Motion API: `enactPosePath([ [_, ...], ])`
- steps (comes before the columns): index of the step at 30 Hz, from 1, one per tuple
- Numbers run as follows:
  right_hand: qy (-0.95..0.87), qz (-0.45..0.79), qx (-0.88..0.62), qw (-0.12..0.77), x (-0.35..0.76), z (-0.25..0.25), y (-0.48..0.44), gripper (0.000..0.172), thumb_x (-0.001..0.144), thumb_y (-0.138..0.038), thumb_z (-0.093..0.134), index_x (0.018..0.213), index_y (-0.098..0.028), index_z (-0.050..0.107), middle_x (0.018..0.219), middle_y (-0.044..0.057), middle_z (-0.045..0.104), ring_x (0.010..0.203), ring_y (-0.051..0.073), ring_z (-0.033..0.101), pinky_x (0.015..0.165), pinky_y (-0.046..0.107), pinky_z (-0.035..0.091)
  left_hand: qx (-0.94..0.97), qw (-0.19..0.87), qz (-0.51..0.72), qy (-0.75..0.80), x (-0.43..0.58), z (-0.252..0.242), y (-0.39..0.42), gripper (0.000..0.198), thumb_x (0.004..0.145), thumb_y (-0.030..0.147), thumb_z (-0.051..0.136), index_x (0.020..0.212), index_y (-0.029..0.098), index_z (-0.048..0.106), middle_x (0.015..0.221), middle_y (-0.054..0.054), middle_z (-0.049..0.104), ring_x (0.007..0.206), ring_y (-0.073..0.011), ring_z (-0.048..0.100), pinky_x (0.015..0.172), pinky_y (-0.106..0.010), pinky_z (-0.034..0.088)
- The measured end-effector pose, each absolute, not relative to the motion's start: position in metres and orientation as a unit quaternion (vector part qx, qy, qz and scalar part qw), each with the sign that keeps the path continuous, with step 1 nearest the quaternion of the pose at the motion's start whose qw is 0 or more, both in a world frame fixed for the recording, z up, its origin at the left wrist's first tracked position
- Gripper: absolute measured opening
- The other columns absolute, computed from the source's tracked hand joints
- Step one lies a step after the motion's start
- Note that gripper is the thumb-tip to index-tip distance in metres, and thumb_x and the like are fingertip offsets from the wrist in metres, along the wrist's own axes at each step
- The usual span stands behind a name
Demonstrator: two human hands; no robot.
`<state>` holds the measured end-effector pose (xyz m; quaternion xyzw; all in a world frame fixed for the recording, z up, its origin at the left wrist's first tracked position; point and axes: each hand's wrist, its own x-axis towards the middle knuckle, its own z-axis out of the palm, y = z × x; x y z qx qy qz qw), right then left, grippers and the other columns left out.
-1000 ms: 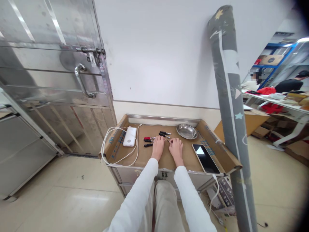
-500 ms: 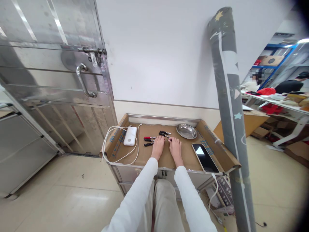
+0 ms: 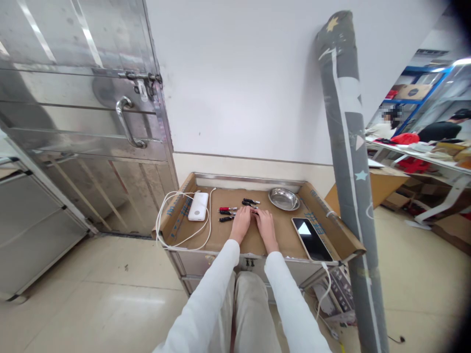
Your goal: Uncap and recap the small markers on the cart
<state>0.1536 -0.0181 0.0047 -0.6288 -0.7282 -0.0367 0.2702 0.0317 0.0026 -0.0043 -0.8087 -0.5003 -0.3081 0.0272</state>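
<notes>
My left hand [image 3: 242, 223] and my right hand [image 3: 265, 227] meet over the brown cardboard top of a small cart [image 3: 221, 240]. Their fingers are closed at the tips around a slim pen, mostly hidden by the fingers; which part each hand grips is hard to see. Left of my left hand lie a red pen [image 3: 227, 209] and a black pen [image 3: 226, 219], with another dark pen between them. Beyond my fingers are more black pens [image 3: 250, 201]. A round metal dish [image 3: 284, 199] stands behind and right of my right hand.
A white power bank [image 3: 198, 206] with a looped white cable [image 3: 158, 220] lies at the left. A phone [image 3: 312, 239], plugged into a cable, rests at the right. Raised cardboard sides edge the cart. A tall grey roll [image 3: 346, 122] leans beside it; people sit farther right.
My right hand has shifted slightly left, so the gap between my fingertips has closed. The thin piece that showed between the hands is now mostly covered. The pens on the cardboard stay put.
</notes>
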Motion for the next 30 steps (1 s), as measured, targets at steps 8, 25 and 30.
enactPosePath([
  [8,-0.693,-0.055,-0.652,0.303,0.156,0.003,-0.017,0.029,0.094,-0.026,0.04,0.104,-0.021,0.067,0.094,0.007,0.07,0.084,0.019,0.055,0.08,0.029,0.034,-0.777,0.067,-0.305,-0.546,0.03,-0.001,-0.006,0.024,0.088,0.006,0.036,0.104,0.014,0.052,0.098,-0.009,0.059,0.095,-0.0205,0.055,0.088,-0.036,0.043],
  [25,-0.65,-0.089,-0.693,0.299,0.155,0.0,-0.019,0.035,0.095,-0.027,0.033,0.11,-0.02,0.064,0.083,0.009,0.068,0.076,0.019,0.054,0.075,0.028,0.034,-0.637,0.128,-0.284,-0.705,0.023,-0.005,-0.036,0.029,0.087,0.009,0.033,0.106,0.008,0.054,0.102,-0.018,0.058,0.096,-0.0256,0.053,0.085,-0.04,0.044],
  [30,-0.64,-0.093,-0.708,0.285,0.154,0.001,-0.018,0.034,0.096,-0.024,0.032,0.11,-0.018,0.062,0.084,0.01,0.068,0.079,0.02,0.055,0.076,0.029,0.033,-0.663,0.108,-0.289,-0.682,0.023,-0.007,-0.03,0.033,0.085,0.006,0.034,0.112,0.007,0.055,0.106,-0.018,0.059,0.101,-0.0258,0.054,0.09,-0.04,0.044],
])
